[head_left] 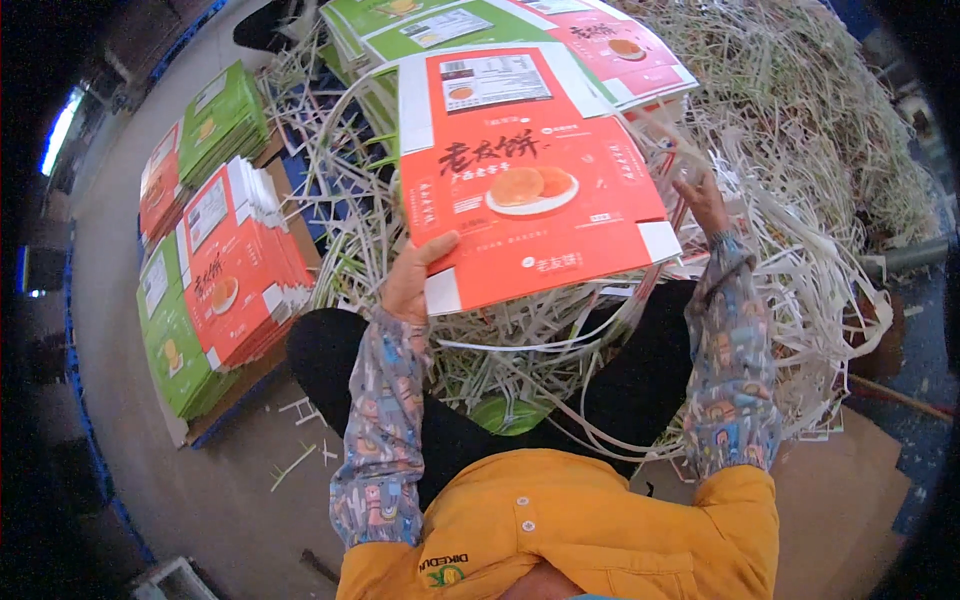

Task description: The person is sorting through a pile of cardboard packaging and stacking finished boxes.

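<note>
A flat red carton blank [540,215], printed with a picture of round cakes and with white corner flaps, lies tilted in front of me. My left hand [410,275] grips its lower left edge, thumb on top and fingers hidden beneath. Just off the blank's right edge is my right hand [708,205], its fingers curled in among pale strips [665,150]; what they hold is hard to make out. Beyond the red blank lie more blanks, a green one [430,30] and a pinkish-red one [630,50].
Stacked red blanks [240,280] and green blanks [170,335] stand on cardboard to my left, with another green stack [225,120] behind. Shredded paper trim [800,130] heaps up on the right and around my legs. A grey bar [910,260] sits at far right.
</note>
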{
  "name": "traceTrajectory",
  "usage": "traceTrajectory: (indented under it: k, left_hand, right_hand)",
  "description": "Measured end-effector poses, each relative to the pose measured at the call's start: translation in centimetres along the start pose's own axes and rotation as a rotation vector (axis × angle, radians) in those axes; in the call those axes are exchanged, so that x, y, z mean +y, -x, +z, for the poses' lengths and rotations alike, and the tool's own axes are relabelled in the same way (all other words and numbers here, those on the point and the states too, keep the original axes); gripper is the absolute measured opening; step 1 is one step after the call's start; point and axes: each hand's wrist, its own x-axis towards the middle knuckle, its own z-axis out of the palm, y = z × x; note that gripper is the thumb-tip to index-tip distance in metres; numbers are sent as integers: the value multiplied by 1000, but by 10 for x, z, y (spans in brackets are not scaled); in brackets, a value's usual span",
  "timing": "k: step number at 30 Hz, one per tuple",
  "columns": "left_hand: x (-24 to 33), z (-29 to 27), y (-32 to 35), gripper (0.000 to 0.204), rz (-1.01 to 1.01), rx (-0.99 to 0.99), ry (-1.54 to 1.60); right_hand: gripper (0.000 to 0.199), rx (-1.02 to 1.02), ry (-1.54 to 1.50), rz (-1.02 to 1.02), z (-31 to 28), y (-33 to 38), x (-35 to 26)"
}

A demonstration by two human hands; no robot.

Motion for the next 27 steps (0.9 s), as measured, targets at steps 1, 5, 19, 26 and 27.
traceTrajectory:
  k: [1,5,19,26,27]
  left_hand:
    - [0,-1,4,40,-25,0,34]
    - [-11,3,1,36,-68,-2,51]
    - [-42,21,22,38,-274,14,-481]
    - [-7,-25,-12,47,1008,682,-1347]
    - [-6,-25,-18,47,1011,692,-1340]
  right_hand:
    - [56,57,166,-161,8,13,-21]
    - [51,483,74,-172,12,81,-49]
    - [37,-118,-1442,651,97,191,-133]
    - [40,-95,-1240,518,70,203,-144]
    - [41,-109,-1221,533,68,205,-145]
